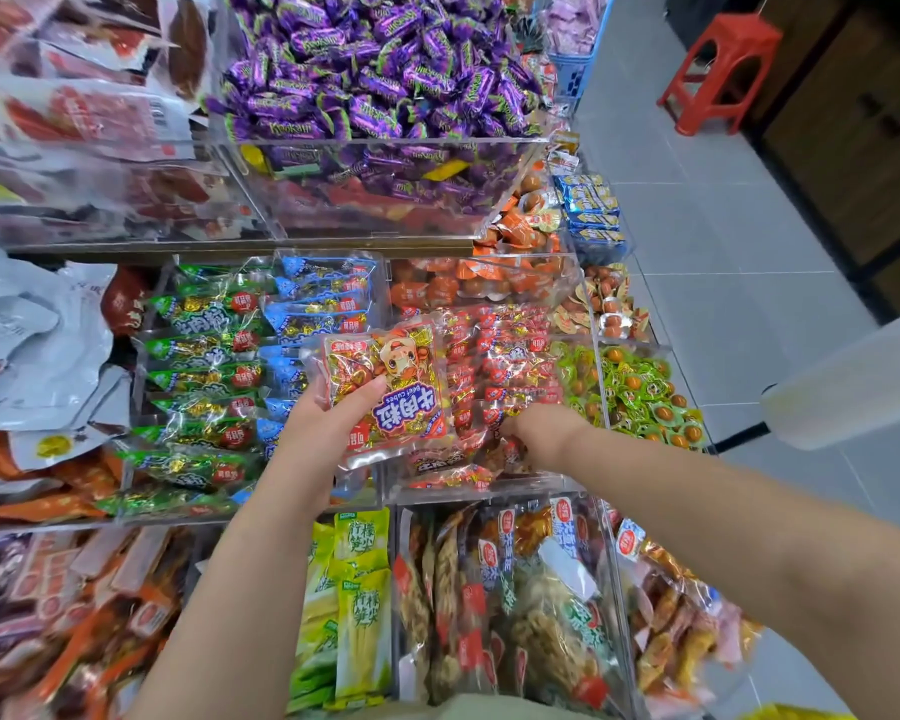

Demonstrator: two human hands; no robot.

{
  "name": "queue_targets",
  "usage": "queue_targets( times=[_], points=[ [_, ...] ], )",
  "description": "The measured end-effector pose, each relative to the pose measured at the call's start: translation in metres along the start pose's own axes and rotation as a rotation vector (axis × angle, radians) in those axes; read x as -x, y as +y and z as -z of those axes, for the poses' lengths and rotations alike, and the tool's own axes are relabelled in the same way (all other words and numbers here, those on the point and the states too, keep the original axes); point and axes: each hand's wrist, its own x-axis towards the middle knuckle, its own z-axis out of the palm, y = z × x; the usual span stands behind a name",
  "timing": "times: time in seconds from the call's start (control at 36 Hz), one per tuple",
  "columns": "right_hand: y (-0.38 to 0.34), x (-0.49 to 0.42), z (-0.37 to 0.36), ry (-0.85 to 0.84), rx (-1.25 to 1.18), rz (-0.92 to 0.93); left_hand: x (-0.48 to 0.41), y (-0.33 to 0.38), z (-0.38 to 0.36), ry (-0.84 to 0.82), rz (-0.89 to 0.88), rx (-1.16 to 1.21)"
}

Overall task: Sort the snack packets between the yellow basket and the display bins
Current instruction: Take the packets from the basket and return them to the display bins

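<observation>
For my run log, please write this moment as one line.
left hand: holds red clear-plastic beef-cube packet | right hand: inside clear acrylic bin of red packets, grip unclear

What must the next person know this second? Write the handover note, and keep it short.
Left hand: holds one red beef-cube packet above the bins.
Right hand: reaches into the clear bin of matching red packets. Its fingers are buried among them, so its grip cannot be told.
Basket: only a yellow edge shows at the bottom right corner, probably the basket. Its contents are out of view.
Done: the bin holds many red packets; nothing more can be judged.
Left: place the held packet, likely in that bin, then sort the rest.
</observation>
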Motion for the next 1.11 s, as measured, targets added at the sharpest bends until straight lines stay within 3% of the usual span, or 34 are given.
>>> queue_targets(
  times=[0.14, 0.28, 0.44, 0.64, 0.81, 0.89, 1.0, 1.11],
  points=[
    [-0.006, 0.001, -0.007, 0.049, 0.065, -0.036, -0.002, 0.002, 0.000, 0.007, 0.012, -0.020],
    [0.008, 0.002, -0.015, 0.389, 0.282, 0.023, 0.000, 0.003, 0.001, -0.015, 0.011, -0.023],
    [0.017, -0.026, -0.018, 0.239, 0.164, -0.032, 0.001, 0.005, -0.002, -0.020, 0.005, -0.013],
    [0.009, -0.037, -0.015, 0.200, 0.132, -0.128, 0.001, 0.003, 0.000, 0.015, 0.018, -0.035],
    [0.010, -0.014, -0.012, 0.144, 0.106, -0.031, 0.004, 0.002, -0.004, 0.010, 0.009, -0.074],
    [0.014, 0.009, 0.014, 0.073, -0.269, 0.037, 0.006, 0.004, -0.006, 0.003, 0.028, -0.110],
    [0.008, 0.048, 0.047, 0.146, -1.114, 0.101, 0.011, 0.006, -0.011, -0.016, -0.003, -0.091],
    [-0.026, 0.073, 0.042, 0.177, -1.453, 0.163, 0.016, 0.008, -0.027, 0.089, 0.036, 0.086]
  ],
)
